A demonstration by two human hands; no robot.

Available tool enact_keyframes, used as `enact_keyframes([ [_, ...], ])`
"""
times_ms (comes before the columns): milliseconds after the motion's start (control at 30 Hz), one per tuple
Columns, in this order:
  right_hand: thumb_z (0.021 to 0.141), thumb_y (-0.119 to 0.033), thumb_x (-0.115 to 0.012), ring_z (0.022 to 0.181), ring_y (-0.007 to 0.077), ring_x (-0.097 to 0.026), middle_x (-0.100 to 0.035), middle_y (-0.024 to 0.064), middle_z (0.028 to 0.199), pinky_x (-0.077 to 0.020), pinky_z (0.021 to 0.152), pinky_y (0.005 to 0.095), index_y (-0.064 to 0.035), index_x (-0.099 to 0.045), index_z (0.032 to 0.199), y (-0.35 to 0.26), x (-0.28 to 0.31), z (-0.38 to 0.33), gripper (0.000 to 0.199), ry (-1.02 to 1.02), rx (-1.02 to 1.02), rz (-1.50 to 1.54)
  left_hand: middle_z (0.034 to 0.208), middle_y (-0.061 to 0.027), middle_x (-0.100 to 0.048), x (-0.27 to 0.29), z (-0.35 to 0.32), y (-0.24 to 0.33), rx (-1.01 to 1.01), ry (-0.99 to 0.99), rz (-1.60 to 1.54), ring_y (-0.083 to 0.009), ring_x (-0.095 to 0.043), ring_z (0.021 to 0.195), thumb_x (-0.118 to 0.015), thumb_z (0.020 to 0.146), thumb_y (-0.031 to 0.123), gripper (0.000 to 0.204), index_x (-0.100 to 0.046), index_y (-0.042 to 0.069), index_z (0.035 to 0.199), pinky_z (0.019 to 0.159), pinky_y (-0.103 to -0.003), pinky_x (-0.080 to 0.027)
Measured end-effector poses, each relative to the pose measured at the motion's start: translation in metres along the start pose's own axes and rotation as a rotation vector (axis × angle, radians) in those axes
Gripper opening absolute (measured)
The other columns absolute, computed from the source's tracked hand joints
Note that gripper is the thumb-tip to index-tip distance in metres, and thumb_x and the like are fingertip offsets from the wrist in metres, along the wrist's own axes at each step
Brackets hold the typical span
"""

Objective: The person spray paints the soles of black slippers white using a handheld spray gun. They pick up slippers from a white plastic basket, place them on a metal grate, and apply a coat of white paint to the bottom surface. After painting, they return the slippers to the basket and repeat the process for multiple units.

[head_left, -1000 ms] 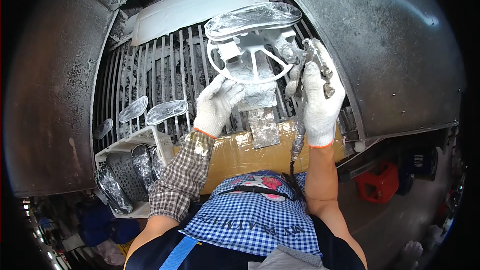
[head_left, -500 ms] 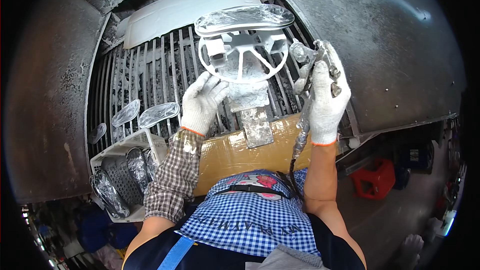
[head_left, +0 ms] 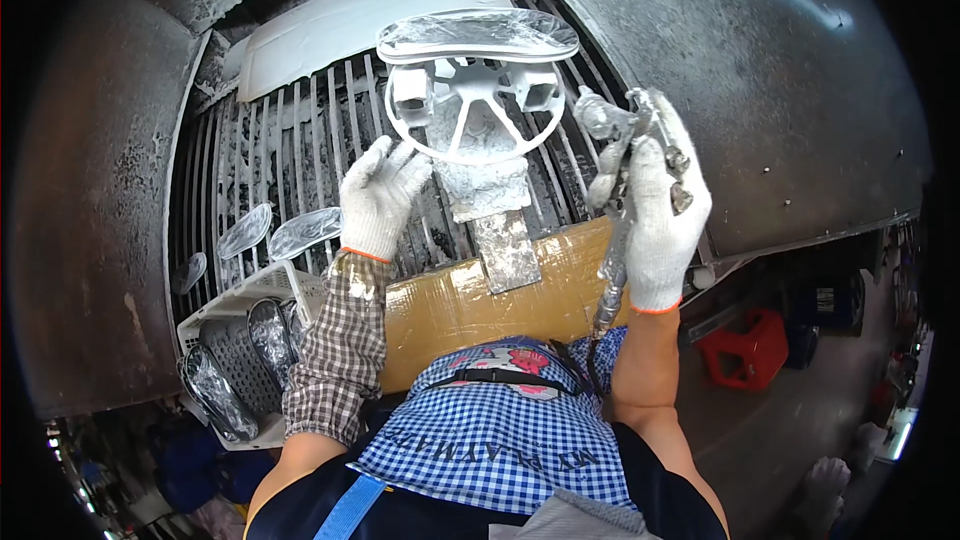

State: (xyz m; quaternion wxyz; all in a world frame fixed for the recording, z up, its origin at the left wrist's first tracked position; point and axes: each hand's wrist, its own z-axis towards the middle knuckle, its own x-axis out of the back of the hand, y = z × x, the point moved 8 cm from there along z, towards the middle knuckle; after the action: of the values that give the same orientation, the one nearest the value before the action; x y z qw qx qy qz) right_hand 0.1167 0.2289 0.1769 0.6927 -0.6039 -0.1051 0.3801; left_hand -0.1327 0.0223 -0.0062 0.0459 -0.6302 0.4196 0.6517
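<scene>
My right hand (head_left: 662, 210), in a white glove, grips a paint-crusted spray gun (head_left: 625, 140) with its hose hanging down, nozzle toward a white round stand (head_left: 470, 110). A flat oval part (head_left: 478, 35) coated in glossy clear-silver lies on top of that stand. The stand rises from a paint-caked post (head_left: 490, 200) on the grille. My left hand (head_left: 378, 198), also in a white glove, hovers open just left of the stand's ring, touching nothing that I can see.
A slatted grille (head_left: 300, 160) forms the booth floor, with grey overspray-coated walls (head_left: 760, 70) around it. Two oval parts (head_left: 300, 232) lie on the grille at left. A white basket (head_left: 240, 340) holds more ovals. Cardboard (head_left: 470, 300) covers the front edge. A red crate (head_left: 750, 345) sits at right.
My left hand has drawn back from the stand's post and moved left and down, fingers spread. The right hand with the spray gun has stayed beside the stand.
</scene>
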Motion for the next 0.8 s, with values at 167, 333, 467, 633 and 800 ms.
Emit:
enact_keyframes([
  [167,0.109,-0.009,-0.061,0.073,0.0065,-0.061,-0.069,0.0049,0.096,-0.0529,0.065,0.0215,0.0037,-0.049,0.154,0.003,0.003,0.001,0.048,0.038,-0.006,0.014,0.144,-0.0344,-0.057,0.0,0.005,0.006,-0.025,0.033,-0.008,-0.0453,-0.064,0.125,-0.064,0.1,0.016,0.03,-0.057,-0.002,0.122,0.099,-0.054,-0.061],
  [333,0.11,-0.013,-0.061,0.077,0.0064,-0.061,-0.069,0.006,0.098,-0.0529,0.064,0.0206,0.0037,-0.05,0.153,-0.004,0.011,0.008,0.047,0.093,0.033,-0.012,0.124,-0.0279,-0.066,0.014,0.006,-0.01,0.013,0.027,-0.016,-0.0409,-0.07,0.114,-0.063,0.098,0.011,0.022,-0.061,-0.004,0.114,0.097,-0.052,-0.063],
  [467,0.111,-0.013,-0.06,0.077,0.0067,-0.061,-0.069,0.0066,0.098,-0.0538,0.065,0.0217,0.0042,-0.05,0.153,-0.012,0.013,0.002,0.047,0.122,0.047,-0.071,0.114,-0.0238,-0.07,-0.017,-0.015,-0.062,0.133,0.037,0.017,-0.0373,-0.073,0.104,-0.06,0.098,0.01,0.023,-0.062,-0.005,0.115,0.093,-0.049,-0.065],
  [633,0.11,-0.011,-0.06,0.076,0.0065,-0.061,-0.069,0.0063,0.1,-0.0529,0.064,0.0214,0.0034,-0.051,0.152,-0.01,-0.001,-0.009,0.045,0.041,0.009,-0.028,0.129,-0.029,-0.066,-0.036,-0.02,-0.103,0.242,-0.032,-0.07,-0.0426,-0.067,0.119,-0.058,0.1,0.013,0.037,-0.056,-0.006,0.131,0.106,-0.058,-0.056],
  [800,0.11,-0.012,-0.061,0.073,0.006,-0.06,-0.07,0.0058,0.098,-0.052,0.063,0.0208,0.0025,-0.053,0.152,-0.013,0.012,-0.002,0.045,0.064,0.021,-0.05,0.128,-0.0308,-0.067,-0.041,-0.017,-0.095,0.221,-0.025,-0.088,-0.0449,-0.066,0.122,-0.06,0.099,0.014,0.037,-0.058,-0.008,0.128,0.109,-0.059,-0.054],
])
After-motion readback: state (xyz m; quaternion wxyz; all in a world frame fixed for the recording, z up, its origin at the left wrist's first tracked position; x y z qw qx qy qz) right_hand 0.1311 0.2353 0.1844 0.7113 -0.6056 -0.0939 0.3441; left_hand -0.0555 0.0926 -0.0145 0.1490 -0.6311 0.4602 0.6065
